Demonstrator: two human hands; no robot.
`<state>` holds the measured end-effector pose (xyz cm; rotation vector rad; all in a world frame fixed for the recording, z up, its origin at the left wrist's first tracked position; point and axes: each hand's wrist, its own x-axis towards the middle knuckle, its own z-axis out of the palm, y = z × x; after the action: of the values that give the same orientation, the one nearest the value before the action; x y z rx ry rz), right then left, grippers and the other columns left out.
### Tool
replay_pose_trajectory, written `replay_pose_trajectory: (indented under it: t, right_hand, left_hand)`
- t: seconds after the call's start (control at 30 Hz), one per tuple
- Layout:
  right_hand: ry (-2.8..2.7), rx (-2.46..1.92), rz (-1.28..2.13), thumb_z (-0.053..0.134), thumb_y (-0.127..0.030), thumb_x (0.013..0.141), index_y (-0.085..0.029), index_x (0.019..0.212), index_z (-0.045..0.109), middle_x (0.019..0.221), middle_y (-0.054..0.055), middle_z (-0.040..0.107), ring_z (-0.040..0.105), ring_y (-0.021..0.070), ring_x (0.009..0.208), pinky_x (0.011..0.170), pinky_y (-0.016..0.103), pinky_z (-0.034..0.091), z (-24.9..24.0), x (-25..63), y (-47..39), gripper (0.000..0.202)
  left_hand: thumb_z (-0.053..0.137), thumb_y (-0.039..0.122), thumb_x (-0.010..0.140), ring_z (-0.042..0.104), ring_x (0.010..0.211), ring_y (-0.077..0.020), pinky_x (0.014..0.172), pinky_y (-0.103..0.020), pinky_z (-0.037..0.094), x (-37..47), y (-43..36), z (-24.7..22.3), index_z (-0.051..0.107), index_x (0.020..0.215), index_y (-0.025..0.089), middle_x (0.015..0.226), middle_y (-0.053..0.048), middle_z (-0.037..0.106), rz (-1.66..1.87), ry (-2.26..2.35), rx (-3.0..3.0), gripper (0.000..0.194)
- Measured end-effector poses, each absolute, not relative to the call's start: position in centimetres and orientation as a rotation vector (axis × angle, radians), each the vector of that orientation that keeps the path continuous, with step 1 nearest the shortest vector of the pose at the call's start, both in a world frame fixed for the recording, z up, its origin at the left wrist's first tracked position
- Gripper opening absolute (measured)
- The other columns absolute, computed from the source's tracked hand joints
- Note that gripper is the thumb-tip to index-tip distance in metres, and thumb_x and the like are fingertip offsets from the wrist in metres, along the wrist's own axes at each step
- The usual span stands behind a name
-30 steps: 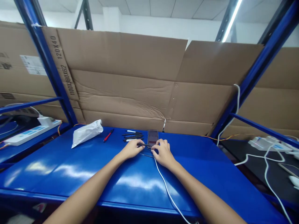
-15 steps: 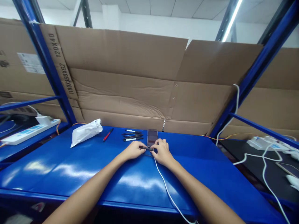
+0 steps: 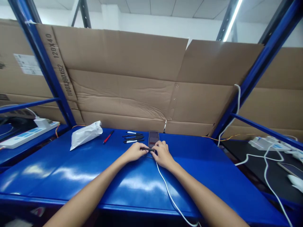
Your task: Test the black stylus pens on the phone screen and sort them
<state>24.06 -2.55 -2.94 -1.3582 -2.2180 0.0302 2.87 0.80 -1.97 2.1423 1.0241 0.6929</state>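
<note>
Between my two hands a thin black pen (image 3: 147, 149) lies almost level, just in front of a phone (image 3: 153, 138) on the blue table. My left hand (image 3: 135, 151) pinches the pen's left end. The right end is between the thumb and fingers of my right hand (image 3: 162, 153). Behind my left hand, several black pens (image 3: 133, 137), some with white parts, lie in a loose group. A red and black pen (image 3: 108, 137) rests farther left. From beneath my right hand a white cable (image 3: 167, 189) runs to the table's front edge.
A white plastic bag (image 3: 85, 135) sits on the table (image 3: 78, 176) at the back left. Cardboard (image 3: 123, 78) stands behind. Blue posts flank both sides. A white power strip (image 3: 26, 135) is at the left; white cables and another strip (image 3: 270, 144) lie on a black surface at the right.
The view has shifted slightly. The pen between my hands is now closer to level, its left end a little higher. Both hands keep their hold.
</note>
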Motion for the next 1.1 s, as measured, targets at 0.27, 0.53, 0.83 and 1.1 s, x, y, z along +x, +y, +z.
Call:
replay_pose_trajectory:
  t: [0.27, 0.53, 0.83, 1.1]
  right_hand:
    - [-2.216, -1.305, 0.039, 0.068, -0.018, 0.091, -0.021, 0.096, 0.070, 0.106, 0.007, 0.063, 0.050, 0.0256, 0.101, 0.085, 0.037, 0.039, -2.8, 24.0, -2.6, 0.006]
    - [-2.165, -1.103, 0.210, 0.061, -0.015, 0.096, -0.020, 0.097, 0.067, 0.095, 0.007, 0.070, 0.057, 0.0239, 0.094, 0.084, 0.036, 0.046, -2.1, 24.0, -2.8, 0.007]
    - [-2.069, -1.028, 0.277, 0.061, -0.015, 0.092, -0.023, 0.100, 0.072, 0.090, 0.005, 0.075, 0.064, 0.0220, 0.088, 0.080, 0.033, 0.051, -1.2, 24.0, -3.4, 0.016]
    - [-1.657, -1.091, 0.628, 0.069, -0.035, 0.086, -0.021, 0.088, 0.064, 0.083, 0.005, 0.077, 0.075, 0.0226, 0.079, 0.075, 0.033, 0.055, -1.1, 25.6, -2.4, 0.016]
  left_hand:
    - [0.064, 0.035, 0.085, 0.067, 0.080, -0.0223, 0.071, -0.027, 0.044, 2.7, 1.2, -2.5, 0.081, 0.095, 0.015, 0.089, -0.006, 0.079, 0.686, 1.071, 2.178, 0.027]
    - [0.062, 0.050, 0.088, 0.052, 0.064, -0.0164, 0.060, -0.024, 0.032, 2.8, 1.1, -1.8, 0.077, 0.085, 0.012, 0.068, 0.000, 0.065, 0.770, 1.075, 2.060, 0.041]
    - [0.064, 0.054, 0.086, 0.059, 0.075, -0.0196, 0.069, -0.026, 0.041, 3.3, 0.6, -1.7, 0.078, 0.094, 0.013, 0.080, -0.002, 0.071, 0.790, 0.967, 1.904, 0.044]
    - [0.067, 0.048, 0.086, 0.065, 0.091, -0.0237, 0.079, -0.029, 0.047, 3.3, 0.1, -1.0, 0.075, 0.110, 0.017, 0.103, -0.007, 0.075, 0.847, 1.085, 2.001, 0.041]
